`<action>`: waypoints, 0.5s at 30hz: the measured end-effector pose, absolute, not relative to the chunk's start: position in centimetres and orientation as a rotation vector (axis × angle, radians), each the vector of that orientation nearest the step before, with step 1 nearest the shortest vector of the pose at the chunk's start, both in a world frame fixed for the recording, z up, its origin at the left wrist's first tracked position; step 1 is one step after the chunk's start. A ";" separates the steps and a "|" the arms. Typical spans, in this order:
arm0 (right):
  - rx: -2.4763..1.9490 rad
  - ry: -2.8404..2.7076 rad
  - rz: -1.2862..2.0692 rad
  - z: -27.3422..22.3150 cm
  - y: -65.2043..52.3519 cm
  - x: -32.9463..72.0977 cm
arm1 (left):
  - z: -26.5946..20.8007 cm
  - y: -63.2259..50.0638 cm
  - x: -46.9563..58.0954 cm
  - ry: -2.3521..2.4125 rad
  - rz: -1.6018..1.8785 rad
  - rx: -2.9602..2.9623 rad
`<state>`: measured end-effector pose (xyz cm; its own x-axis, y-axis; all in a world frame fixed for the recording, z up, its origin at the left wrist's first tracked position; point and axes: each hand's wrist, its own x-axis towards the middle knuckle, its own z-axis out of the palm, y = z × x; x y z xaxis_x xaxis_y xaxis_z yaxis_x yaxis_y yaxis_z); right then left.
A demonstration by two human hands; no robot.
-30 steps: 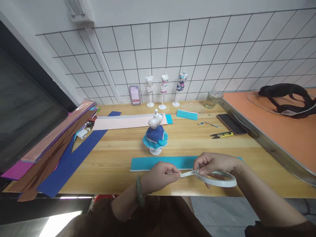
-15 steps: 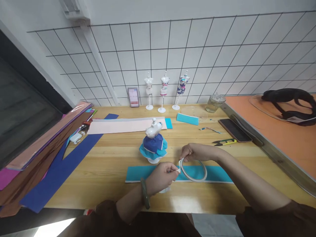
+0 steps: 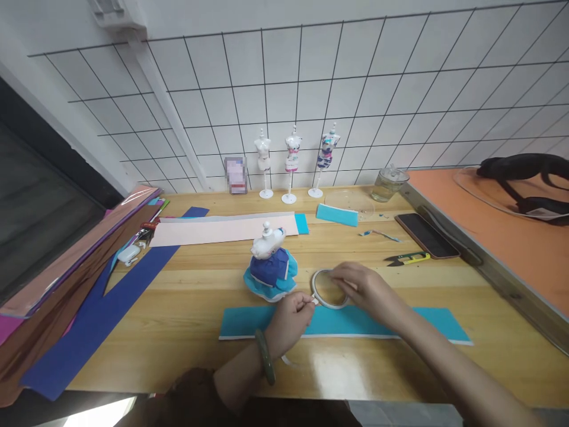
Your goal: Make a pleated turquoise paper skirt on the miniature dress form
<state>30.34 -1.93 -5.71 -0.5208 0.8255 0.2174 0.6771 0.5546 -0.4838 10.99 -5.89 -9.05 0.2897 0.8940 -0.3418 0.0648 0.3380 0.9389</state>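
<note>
My left hand (image 3: 291, 320), with a green bangle on its wrist, pinches the white loose end of a narrow double-sided tape roll (image 3: 316, 296). My right hand (image 3: 362, 290) has its fingers and thumb at the right side of the ring-shaped roll, hiding part of its rim. Beneath both hands lies a long turquoise fabric strip (image 3: 347, 322) with a white lower edge. Just behind my left hand, a small mannequin (image 3: 269, 243) leans, wearing a dark blue and turquoise ruffled skirt (image 3: 269, 273).
Three small mannequins (image 3: 292, 160) stand along the tiled wall beside a phone (image 3: 236, 175). Pale pink fabric (image 3: 226, 228) and a blue strip (image 3: 106, 314) lie left. Thread snips (image 3: 406, 258), a dark phone (image 3: 427, 235) and a lidded glass cup (image 3: 389, 185) sit right.
The tape roll has tipped flatter and shifted left and back. My right hand has moved to its right side. My left hand keeps its pinch on the tape end.
</note>
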 end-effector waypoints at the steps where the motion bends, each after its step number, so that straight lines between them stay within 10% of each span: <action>1: -1.221 -2.346 0.463 -5.8 -3.3 30.3 | -9.0 -5.9 11.0 1.142 0.732 1.088; 15: -1.384 -2.181 0.186 -8.8 -8.9 26.5 | -8.2 -6.8 11.9 1.067 0.672 1.076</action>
<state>26.50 -8.89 -8.83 -0.3224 0.8712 0.3702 0.7957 0.4612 -0.3925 11.90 -6.81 -8.25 0.3709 0.8581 -0.3552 0.0506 0.3632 0.9303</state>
